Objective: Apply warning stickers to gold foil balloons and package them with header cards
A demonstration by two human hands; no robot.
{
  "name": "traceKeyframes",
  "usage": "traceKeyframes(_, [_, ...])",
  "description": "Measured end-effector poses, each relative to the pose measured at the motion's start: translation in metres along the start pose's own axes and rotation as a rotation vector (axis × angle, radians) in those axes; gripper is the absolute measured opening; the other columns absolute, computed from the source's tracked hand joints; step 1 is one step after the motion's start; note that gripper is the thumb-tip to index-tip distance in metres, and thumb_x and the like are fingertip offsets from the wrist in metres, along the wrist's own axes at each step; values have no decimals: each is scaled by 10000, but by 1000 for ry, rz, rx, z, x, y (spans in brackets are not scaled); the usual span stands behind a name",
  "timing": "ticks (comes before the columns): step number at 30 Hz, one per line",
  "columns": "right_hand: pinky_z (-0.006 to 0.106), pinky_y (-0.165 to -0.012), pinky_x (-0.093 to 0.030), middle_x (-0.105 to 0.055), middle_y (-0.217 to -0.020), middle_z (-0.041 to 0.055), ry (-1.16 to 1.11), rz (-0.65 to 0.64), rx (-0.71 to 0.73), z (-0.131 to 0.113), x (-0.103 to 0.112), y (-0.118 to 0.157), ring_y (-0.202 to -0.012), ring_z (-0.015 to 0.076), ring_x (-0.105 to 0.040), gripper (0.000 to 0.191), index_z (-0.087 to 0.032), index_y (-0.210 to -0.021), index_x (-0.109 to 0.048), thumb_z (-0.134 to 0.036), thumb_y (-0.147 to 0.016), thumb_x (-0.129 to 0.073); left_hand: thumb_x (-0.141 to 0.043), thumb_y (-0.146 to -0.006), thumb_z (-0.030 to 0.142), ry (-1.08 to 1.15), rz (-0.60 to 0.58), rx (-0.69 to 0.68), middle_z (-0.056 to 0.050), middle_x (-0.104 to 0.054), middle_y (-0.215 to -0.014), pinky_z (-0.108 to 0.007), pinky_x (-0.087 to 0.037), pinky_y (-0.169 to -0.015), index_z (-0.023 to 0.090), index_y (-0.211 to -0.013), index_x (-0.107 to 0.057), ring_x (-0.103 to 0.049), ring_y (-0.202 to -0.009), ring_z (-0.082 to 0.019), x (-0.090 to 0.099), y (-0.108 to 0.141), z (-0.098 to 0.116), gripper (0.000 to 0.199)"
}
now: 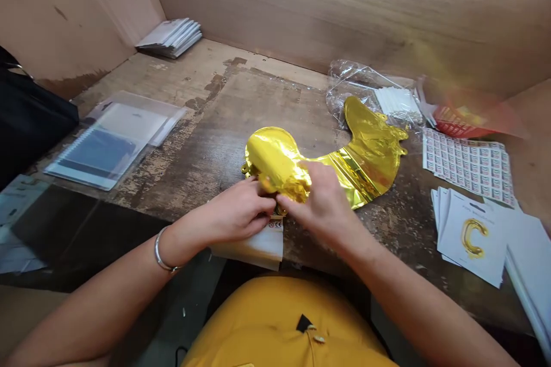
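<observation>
A flat, shiny gold foil balloon (370,160) with a curved shape lies across the middle of the table, its left end bunched and folded over. My left hand (245,209) is closed at the lower edge of that left end, fingers bent under the foil. On the near side of the fold, my right hand (325,200) pinches the crumpled foil between thumb and fingers. Under my left hand a white card (253,249) with a small printed label sticks out at the table's front edge. The fingertips of both hands are partly hidden by the foil.
At right lie cards with a gold C (471,238), sticker sheets (469,166) and a red basket (462,120). White sticks (398,104) in clear plastic sit behind the balloon. Clear plastic sleeves (116,137) and a card stack (170,37) are at left.
</observation>
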State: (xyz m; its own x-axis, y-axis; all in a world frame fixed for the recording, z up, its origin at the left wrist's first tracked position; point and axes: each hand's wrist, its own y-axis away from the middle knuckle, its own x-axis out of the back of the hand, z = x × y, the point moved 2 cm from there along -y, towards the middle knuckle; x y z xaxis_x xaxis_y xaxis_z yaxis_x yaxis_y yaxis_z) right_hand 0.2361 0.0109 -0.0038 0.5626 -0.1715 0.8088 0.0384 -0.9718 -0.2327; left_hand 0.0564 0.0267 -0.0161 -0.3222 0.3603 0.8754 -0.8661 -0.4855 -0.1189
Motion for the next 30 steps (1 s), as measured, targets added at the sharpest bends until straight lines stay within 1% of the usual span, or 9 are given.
traceKeyframes(3, [419,-839,-440,-636,-993,142,228,-123,106,-10,-4,18,-948,286,-534,231,-161,-951,-637,-213,-726,-636,-547,-859,179,-12,1,0,-64,-663,-869,-369,-499,-856,186,-768,-650,-607,-919,-221,0,0,1,137])
traceKeyframes(7, [315,-718,-441,-657,-795,57,26,-115,-22,11,7,5,-769,195,-572,149,-185,-769,-650,-156,-809,-509,-517,-886,187,6,14,-10,-107,-619,-1211,-401,-474,-957,188,-770,-636,-578,-1115,-243,1,1,2,166])
traceKeyframes(10, [259,-600,-415,-637,-675,0,-162,9,-213,61,37,-30,-629,143,-555,149,-178,-755,-657,-277,-818,-566,-491,-901,194,7,12,-4,-88,-575,-1332,-425,-461,-996,207,-795,-633,-568,-1176,-244,1,3,2,178])
traceKeyframes(15, [284,-607,-405,-659,-699,61,102,360,-553,167,101,-70,-643,162,-543,69,-138,-728,-653,-200,-730,-622,-486,-881,169,-15,31,-31,-78,-583,-1352,-448,-448,-1032,217,-800,-643,-542,-1249,-258,-5,5,-3,183])
traceKeyframes(19, [360,-708,-428,-671,-757,132,233,445,-643,207,116,-72,-758,235,-573,47,-133,-722,-665,-159,-709,-629,-498,-879,172,-12,41,-36,-73,-578,-1367,-462,-415,-1073,222,-830,-657,-534,-1268,-253,-8,5,-7,175])
traceKeyframes(22, [418,-868,-413,-640,-1083,213,306,509,-619,188,111,-64,-995,287,-569,262,-93,-994,-668,-159,-748,-608,-489,-896,200,11,34,-23,-82,-608,-1322,-439,-450,-1030,214,-798,-660,-577,-1207,-250,-4,4,-5,197])
traceKeyframes(25, [411,-956,-392,-615,-1190,168,249,473,-336,123,93,-40,-1099,263,-550,292,-143,-1112,-639,-235,-848,-555,-487,-911,223,91,34,20,-90,-647,-1230,-402,-472,-974,203,-791,-651,-598,-1143,-239,5,5,7,204])
traceKeyframes(28, [373,-893,-455,-697,-1044,73,-89,22,52,37,65,3,-992,230,-621,236,-216,-1054,-669,-328,-855,-609,-511,-898,238,286,82,168,-60,-705,-997,-309,-512,-805,190,-821,-642,-648,-933,-196,13,6,22,159])
traceKeyframes(30, [318,-805,-485,-710,-997,40,-256,-260,114,-5,49,32,-911,198,-641,268,-227,-1062,-666,-326,-814,-678,-529,-890,265,443,70,288,-21,-706,-846,-251,-496,-667,186,-843,-654,-643,-758,-154,13,9,30,155])
